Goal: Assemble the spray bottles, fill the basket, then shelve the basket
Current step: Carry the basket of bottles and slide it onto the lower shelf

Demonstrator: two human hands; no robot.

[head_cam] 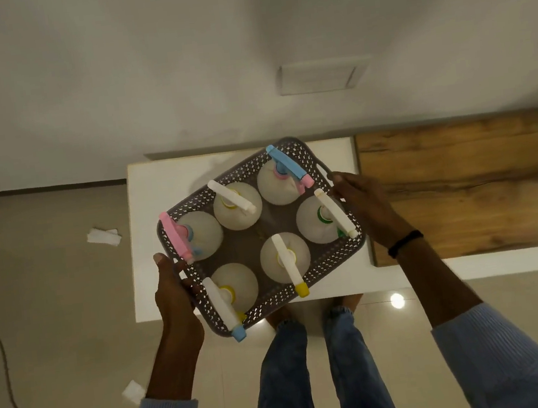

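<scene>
A grey perforated basket [332, 260] is held tilted over the white counter [164, 189], its near corner past the counter's front edge. Several white spray bottles stand upright inside, each with a trigger head on: a pink head [175, 237] at the left, a blue-and-pink head [286, 164] at the back, white heads in between, one with a yellow nozzle [300, 289]. My left hand [174, 297] grips the basket's left end. My right hand [368, 208] grips the handle at its right end.
A wooden panel [468, 182] lies on the counter to the right. The wall behind carries a white switch plate [319, 75]. On the tiled floor lie two bits of white paper [102, 236] and a cable [9, 388]. My legs and feet stand below the counter.
</scene>
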